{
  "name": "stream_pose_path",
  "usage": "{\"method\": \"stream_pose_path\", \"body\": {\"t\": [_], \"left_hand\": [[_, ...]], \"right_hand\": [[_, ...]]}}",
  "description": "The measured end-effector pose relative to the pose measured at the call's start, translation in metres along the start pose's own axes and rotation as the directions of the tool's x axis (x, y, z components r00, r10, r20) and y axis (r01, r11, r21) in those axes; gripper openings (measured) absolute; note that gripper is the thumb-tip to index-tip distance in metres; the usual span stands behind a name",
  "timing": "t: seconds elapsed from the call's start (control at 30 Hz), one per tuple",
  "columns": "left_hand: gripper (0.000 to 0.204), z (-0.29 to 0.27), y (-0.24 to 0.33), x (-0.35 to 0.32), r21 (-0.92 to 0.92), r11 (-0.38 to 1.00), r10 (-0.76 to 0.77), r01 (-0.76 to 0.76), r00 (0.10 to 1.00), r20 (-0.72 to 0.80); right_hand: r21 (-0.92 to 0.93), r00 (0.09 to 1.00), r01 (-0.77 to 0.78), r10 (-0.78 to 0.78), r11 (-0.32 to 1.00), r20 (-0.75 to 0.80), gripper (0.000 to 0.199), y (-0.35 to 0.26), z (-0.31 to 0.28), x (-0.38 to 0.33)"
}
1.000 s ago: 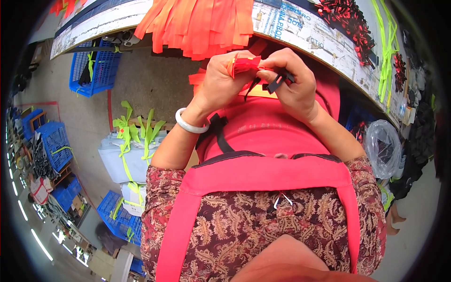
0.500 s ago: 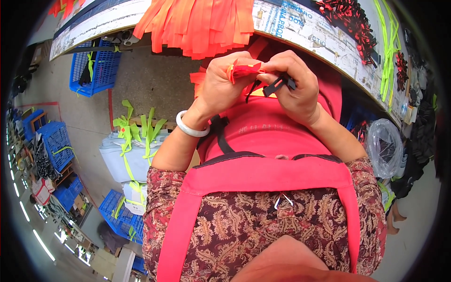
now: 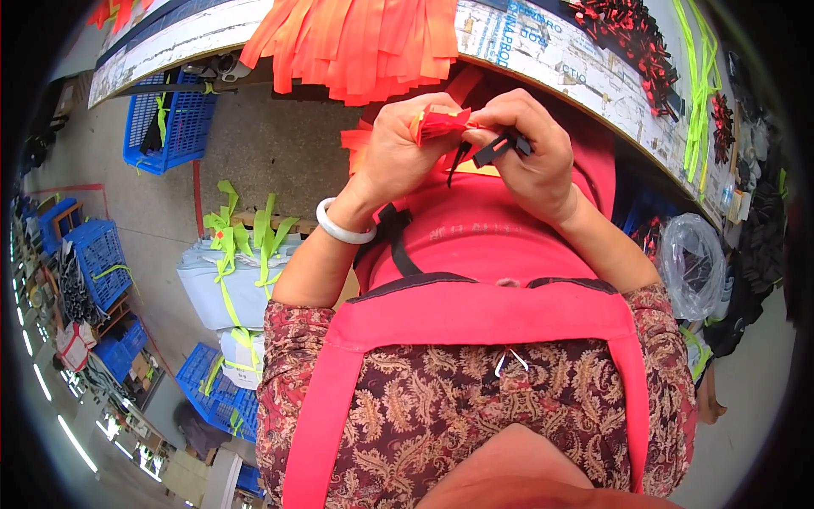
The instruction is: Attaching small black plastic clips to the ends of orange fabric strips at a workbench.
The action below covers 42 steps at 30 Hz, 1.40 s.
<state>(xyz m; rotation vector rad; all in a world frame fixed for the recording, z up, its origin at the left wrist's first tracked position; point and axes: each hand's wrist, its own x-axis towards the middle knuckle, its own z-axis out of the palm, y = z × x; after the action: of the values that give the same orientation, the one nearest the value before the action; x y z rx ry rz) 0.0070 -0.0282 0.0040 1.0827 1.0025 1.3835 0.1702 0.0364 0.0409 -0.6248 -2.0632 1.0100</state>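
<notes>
At the far left, blue crates (image 3: 97,263) are seen, and nearer, another blue crate (image 3: 170,127) is placed close to the bench (image 3: 178,51). Beside the left forearm, pale sheets (image 3: 229,288) are stacked and tied with lime bands (image 3: 225,267). Over the bench's edge, orange strips (image 3: 352,51) are draped in a thick row. Just below them, a small bundle of red strips (image 3: 439,125) is held closed in the left hand (image 3: 400,148), its ends fanned out between thumb and fingers; it is thus placed between the two hands, above the apron (image 3: 475,314). Under it a thin black tail (image 3: 457,161) is left hanging, its upper end hidden. By the right hand (image 3: 538,153), the bundle's right end is met in a narrow pinch of thumb and forefinger, while a slotted black piece (image 3: 496,151) is held in the curled fingers; whether anything small is caught in the pinch cannot be told. The step in hand is judged to be fine fingertip work at that end; for the next move, a firm left hold and a precise right pinch seem to be called for. Farther right, red-and-black pieces (image 3: 632,51) are heaped on the bench, lime strips (image 3: 699,102) are laid near them, and a clear plastic bundle (image 3: 694,267) is seen below.
</notes>
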Motion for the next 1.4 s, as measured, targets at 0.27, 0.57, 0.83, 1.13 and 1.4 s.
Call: {"method": "stream_pose_path", "body": {"t": [0.27,0.57,0.83,1.13,1.4], "left_hand": [[0.003,0.003,0.003,0.001,-0.083,0.981,-0.176,0.175,0.984,-0.012],[0.009,0.002,-0.006,0.001,-0.019,1.000,0.021,-0.020,1.000,0.014],[0.006,0.001,-0.005,0.000,-0.022,1.000,-0.003,0.004,1.000,0.020],[0.004,0.000,-0.006,-0.002,-0.082,0.994,-0.067,0.070,0.997,0.033],[0.005,0.002,-0.009,0.001,-0.070,0.997,-0.028,0.029,1.000,0.014]], "right_hand": [[0.006,1.000,-0.020,0.020,1.000,0.001,0.018,0.003,0.000,-0.003],[0.023,1.000,-0.010,0.011,1.000,-0.009,0.019,0.004,0.001,-0.003],[0.020,1.000,-0.009,0.009,1.000,-0.017,0.018,0.005,0.002,-0.003],[0.063,0.999,-0.050,0.049,0.997,0.021,0.016,0.003,0.002,-0.004],[0.088,0.996,-0.076,0.072,0.993,0.047,0.016,0.010,0.003,-0.006]]}}
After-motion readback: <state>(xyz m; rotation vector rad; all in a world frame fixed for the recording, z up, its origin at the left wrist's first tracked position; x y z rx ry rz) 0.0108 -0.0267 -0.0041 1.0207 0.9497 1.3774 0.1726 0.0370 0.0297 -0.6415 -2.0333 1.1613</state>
